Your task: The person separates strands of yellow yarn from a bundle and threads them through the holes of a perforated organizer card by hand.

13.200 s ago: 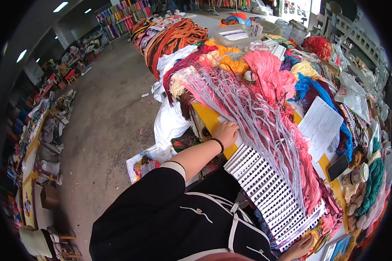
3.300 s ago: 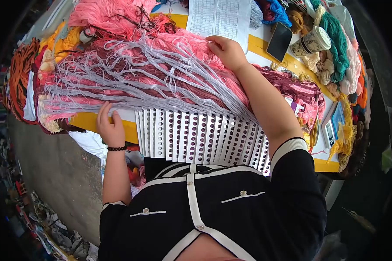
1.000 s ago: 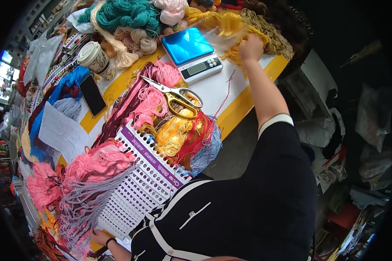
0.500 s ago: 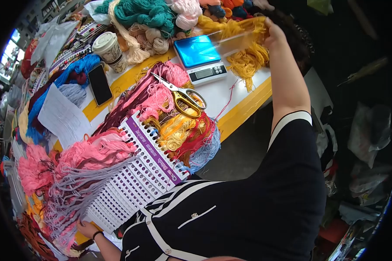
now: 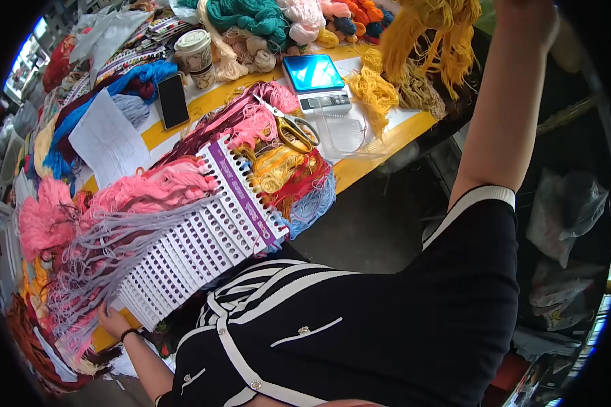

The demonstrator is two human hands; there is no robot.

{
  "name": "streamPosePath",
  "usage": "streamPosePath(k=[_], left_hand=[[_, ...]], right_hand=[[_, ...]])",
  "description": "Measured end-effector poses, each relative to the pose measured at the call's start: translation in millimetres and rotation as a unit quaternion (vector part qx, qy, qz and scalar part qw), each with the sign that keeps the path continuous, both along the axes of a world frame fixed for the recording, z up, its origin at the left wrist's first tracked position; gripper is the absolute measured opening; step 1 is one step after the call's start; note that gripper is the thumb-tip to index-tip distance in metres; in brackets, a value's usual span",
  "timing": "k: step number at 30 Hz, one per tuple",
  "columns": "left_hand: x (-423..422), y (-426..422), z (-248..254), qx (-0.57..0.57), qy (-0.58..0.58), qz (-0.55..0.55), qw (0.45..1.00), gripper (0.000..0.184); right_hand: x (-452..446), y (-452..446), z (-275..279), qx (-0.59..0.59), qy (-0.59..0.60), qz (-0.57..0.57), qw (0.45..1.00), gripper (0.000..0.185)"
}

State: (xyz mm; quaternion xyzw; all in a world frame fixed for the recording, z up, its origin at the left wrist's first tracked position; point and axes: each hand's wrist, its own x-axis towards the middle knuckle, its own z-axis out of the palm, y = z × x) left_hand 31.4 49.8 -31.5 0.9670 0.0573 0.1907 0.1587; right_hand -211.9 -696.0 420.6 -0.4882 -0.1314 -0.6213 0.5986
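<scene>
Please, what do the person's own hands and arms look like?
The right arm has a short black sleeve with a white cuff. A dark beaded bracelet circles the left wrist; the left hand is gloveless. The right hand is partly off-frame.

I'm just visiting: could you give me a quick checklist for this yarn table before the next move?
1. Lid on the patterned paper cup: ok, it is on.
2. Scissors away from both hands: ok, they lie on the yarn pile, apart from the left hand and right hand.
3. Right hand's grip on the hanging yellow yarn: cannot tell, the fingers are cut off by the picture's top edge.
4. Digital scale display readable: not ok, too small here.
5. Phone uncovered: ok, face up, screen dark.
</scene>
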Motion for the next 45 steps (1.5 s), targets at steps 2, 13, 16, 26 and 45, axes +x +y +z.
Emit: streamPosePath(k=[2,13,16,26,45], left_hand=[[12,11,-5,-0.114,0.016,0.008,0.993,0.031],[-71,-210,219,-0.428,0.035,-0.505,0.748,0.055],[-80,-207,221,-0.544,0.08,-0.616,0.564,0.061],[-123,-105,256,-0.63,0.022,-0.516,0.58,0.048],[-174,-98,223,-0.629,0.003,-0.376,0.68,0.064]], right_hand=[[-24,-55,11,0.004,0.002,0.023,1.0,0.03],[99,172,-6,0.014,0.025,0.442,0.896,0.031],[123,242,-29,0.033,0.041,0.574,0.817,0.031],[130,355,-140,-0.242,0.543,0.3,0.746,0.045],[101,472,-240,0.008,0.375,0.712,0.593,0.049]])
